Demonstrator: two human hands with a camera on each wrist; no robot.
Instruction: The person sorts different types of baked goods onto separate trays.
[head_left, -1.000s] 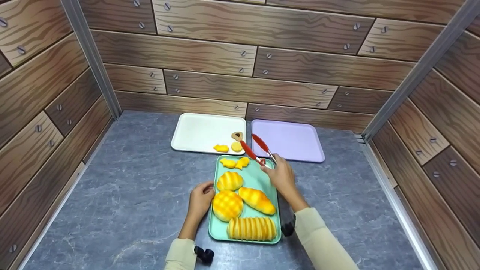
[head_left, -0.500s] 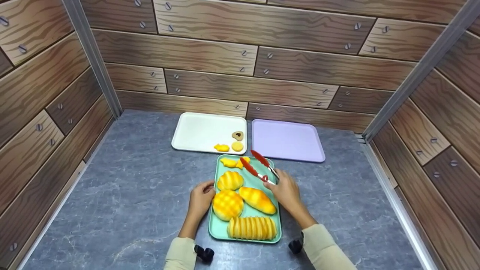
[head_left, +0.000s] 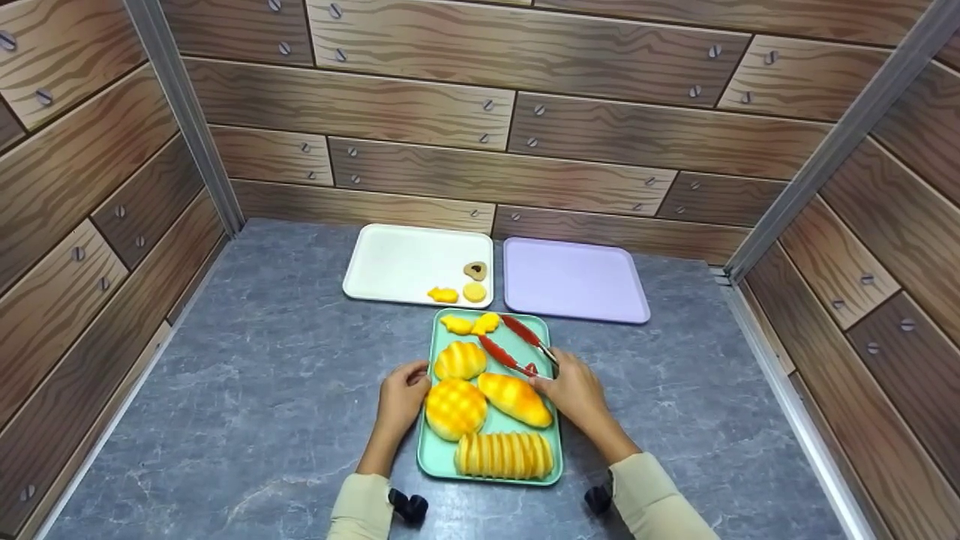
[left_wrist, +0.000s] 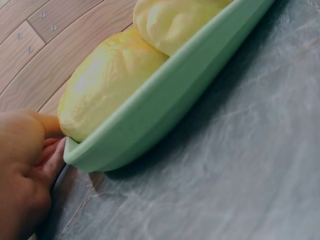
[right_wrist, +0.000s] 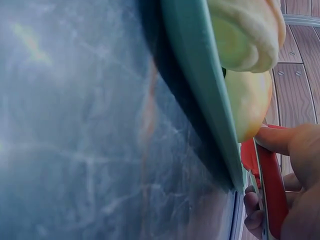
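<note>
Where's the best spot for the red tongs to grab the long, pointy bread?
Probably around its middle, from above, with one end of the red tongs on each long side. The long, pointy bread lies slantwise on the green tray and narrows towards its ends, so a hold across the middle should slip less. Bare tray along its far side leaves room.

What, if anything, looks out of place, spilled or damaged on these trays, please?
Nothing plainly stands out: the four large breads sit in the green tray, with the tongs held open over it; three small pieces lie in the white tray, and I see no spill or breakage.
</note>
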